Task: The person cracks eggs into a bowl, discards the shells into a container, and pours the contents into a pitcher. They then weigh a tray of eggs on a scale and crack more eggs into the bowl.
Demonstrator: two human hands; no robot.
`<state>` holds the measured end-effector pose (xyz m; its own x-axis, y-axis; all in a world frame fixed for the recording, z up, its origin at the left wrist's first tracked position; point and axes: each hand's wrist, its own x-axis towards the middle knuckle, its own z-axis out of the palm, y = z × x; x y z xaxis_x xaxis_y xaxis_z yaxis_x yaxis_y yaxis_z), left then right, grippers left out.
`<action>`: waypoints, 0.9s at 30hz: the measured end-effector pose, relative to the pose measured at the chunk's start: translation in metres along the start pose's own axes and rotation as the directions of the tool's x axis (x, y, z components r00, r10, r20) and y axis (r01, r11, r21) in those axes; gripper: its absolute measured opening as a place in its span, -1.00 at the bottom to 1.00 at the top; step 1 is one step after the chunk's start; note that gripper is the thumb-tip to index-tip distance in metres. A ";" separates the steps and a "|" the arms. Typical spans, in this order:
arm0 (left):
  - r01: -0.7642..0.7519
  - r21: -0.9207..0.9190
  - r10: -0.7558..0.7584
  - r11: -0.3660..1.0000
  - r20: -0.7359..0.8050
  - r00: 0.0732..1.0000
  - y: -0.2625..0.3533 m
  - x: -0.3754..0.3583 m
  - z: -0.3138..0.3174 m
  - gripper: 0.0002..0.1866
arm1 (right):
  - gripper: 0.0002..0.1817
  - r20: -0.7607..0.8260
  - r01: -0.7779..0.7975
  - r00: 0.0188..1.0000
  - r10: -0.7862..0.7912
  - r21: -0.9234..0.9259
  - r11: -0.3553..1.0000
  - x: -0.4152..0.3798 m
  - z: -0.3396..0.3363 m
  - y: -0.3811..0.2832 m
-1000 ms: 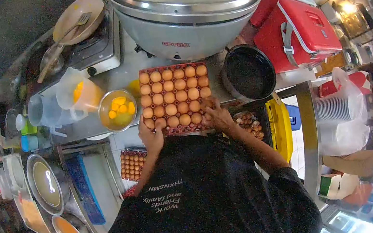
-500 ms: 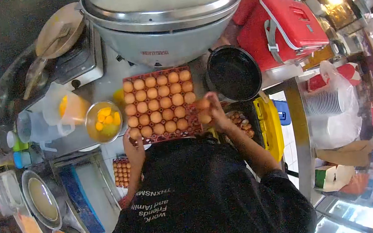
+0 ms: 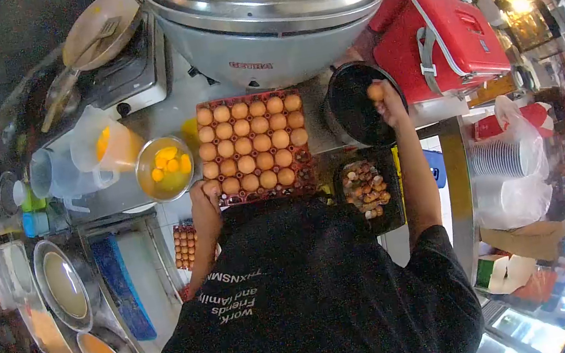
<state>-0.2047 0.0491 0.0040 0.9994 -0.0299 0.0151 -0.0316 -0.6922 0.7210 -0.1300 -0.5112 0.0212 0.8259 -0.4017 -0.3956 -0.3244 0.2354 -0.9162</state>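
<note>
R hand clamped on egg, over pot; L hand at tray corner, can't tell if grip's closed, prob. steadying. Tray's on surface, close in, prob. for easy reach.

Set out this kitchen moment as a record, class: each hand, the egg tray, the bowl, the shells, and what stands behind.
Right hand: holds an egg over the black pot
Left hand: at the near left corner of the egg tray
Tray gaps: near right corner
Bowl: yolks, left of tray
Shells: in a dark container
Behind tray: lidded cooker
</note>
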 end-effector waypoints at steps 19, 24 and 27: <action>-0.138 -0.103 0.109 0.985 -0.253 0.961 -0.010 0.015 0.035 -0.65 | -0.51 0.887 0.968 0.249 -0.389 -0.235 0.083 -0.173 0.201 0.047; -0.211 -0.411 0.036 0.887 -0.394 0.918 -0.012 0.010 0.041 -0.67 | -0.61 0.937 0.853 0.186 -0.296 -0.303 -0.426 -0.171 0.217 0.118; -0.157 -0.432 -0.070 0.888 -0.464 0.883 -0.016 0.008 0.053 -0.74 | -0.62 0.943 0.855 0.185 -0.276 -0.293 -0.428 -0.176 0.206 0.114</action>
<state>-0.1971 0.0219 -0.0440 0.8898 0.3567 0.2845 -0.1799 -0.2988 0.9372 -0.2172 -0.2309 -0.0005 0.6770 0.6957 0.2402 0.7101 -0.7032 0.0356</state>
